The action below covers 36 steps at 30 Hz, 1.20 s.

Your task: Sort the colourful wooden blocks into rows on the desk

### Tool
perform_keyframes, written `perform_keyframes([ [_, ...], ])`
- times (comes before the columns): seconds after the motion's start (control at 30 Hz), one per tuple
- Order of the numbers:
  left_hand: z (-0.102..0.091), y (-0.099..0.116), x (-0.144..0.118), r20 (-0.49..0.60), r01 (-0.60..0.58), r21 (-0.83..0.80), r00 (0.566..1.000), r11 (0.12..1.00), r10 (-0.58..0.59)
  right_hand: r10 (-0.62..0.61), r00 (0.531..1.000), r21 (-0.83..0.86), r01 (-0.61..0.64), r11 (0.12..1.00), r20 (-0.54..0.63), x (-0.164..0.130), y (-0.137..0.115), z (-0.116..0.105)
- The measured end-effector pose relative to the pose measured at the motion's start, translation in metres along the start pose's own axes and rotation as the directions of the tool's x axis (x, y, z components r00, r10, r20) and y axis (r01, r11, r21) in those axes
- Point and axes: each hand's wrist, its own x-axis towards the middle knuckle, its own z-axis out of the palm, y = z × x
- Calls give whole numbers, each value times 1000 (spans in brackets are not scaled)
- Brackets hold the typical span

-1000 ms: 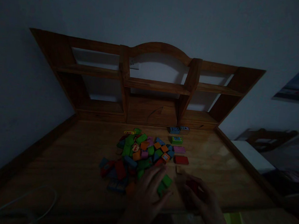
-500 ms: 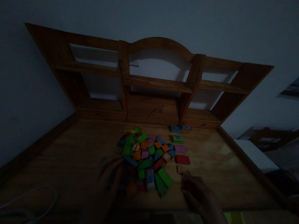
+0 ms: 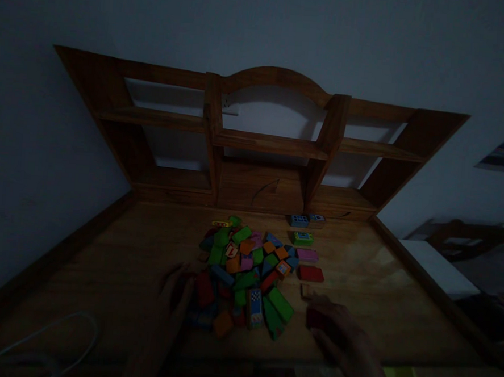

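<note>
Right hand [image 3: 351,331]: closed on a dark-red block [image 3: 317,317], partly hidden
Small tan wooden block [image 3: 306,292]: just beyond this hand's fingers
Left hand [image 3: 168,313]: beside an oblong red block [image 3: 204,289]; grip indiscernible

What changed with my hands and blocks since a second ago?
Your left hand moved left across the pile to its left edge, uncovering the checkered block; its grip is too dark to tell. Your right hand still holds a red block; the row at right stayed put.
</note>
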Motion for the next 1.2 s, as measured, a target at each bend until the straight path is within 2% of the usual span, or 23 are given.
perform_keyframes([
  [0.1, 0, 3, 3, 10, -49, -65, 999, 997, 50, 30, 999, 34, -30, 999, -22, 2, -5, -4],
  [0.17, -5, 4, 19, 36, -95, -125, 994, 988, 100, 106, 992, 91, -99, 991, -68, 3, -6, -8],
  [0.23, -11, 7, 48, 101, -96, -199, 988, 975, 118, 213, 967, 174, -188, 967, -142, 3, -5, -12],
  [0.27, -12, 9, 67, 170, -77, -230, 978, 970, 118, 271, 945, 211, -231, 950, -182, 2, -2, -14],
  [0.33, -10, 14, 110, 219, -72, -250, 967, 966, 129, 381, 888, 262, -316, 912, -256, 1, 8, -16],
  [0.4, -1, 20, 151, 267, -61, -266, 954, 962, 134, 478, 826, 303, -393, 868, -300, -2, 20, -16],
  [0.47, 13, 26, 183, 355, -64, -315, 917, 947, 180, 553, 774, 360, -443, 821, -308, -5, 32, -15],
  [0.53, 28, 29, 202, 431, -65, -368, 872, 928, 232, 593, 740, 409, -457, 790, -319, -8, 40, -14],
  [0.6, 42, 29, 211, 485, -60, -410, 831, 910, 273, 589, 729, 425, -438, 792, -348, -11, 41, -13],
  [0.67, 53, 26, 211, 506, -54, -440, 810, 896, 297, 577, 725, 425, -418, 803, -377, -13, 39, -13],
  [0.73, 58, 23, 207, 492, -50, -458, 817, 887, 300, 578, 723, 435, -413, 800, -378, -13, 34, -12],
  [0.83, 56, 23, 202, 436, -46, -466, 857, 884, 275, 588, 717, 477, -395, 785, -375, -9, 27, -12],
  [0.93, 38, 39, 199, 323, -82, -460, 912, 884, 253, 590, 704, 493, -379, 783, -396, -1, 16, -12],
  [1.0, 21, 59, 192, 230, -146, -459, 933, 877, 276, 542, 743, 447, -361, 818, -393, 7, 3, -11],
  [1.1, -7, 97, 159, 184, -254, -486, 905, 836, 382, 370, 849, 349, -240, 906, -377, 21, -27, -9],
  [1.17, -21, 119, 124, 188, -357, -507, 842, 785, 505, 230, 909, 310, -120, 943, -347, 28, -51, -7],
  [1.2, -26, 127, 104, 218, -404, -500, 797, 766, 563, 162, 932, 300, -61, 952, -325, 31, -63, -5],
])
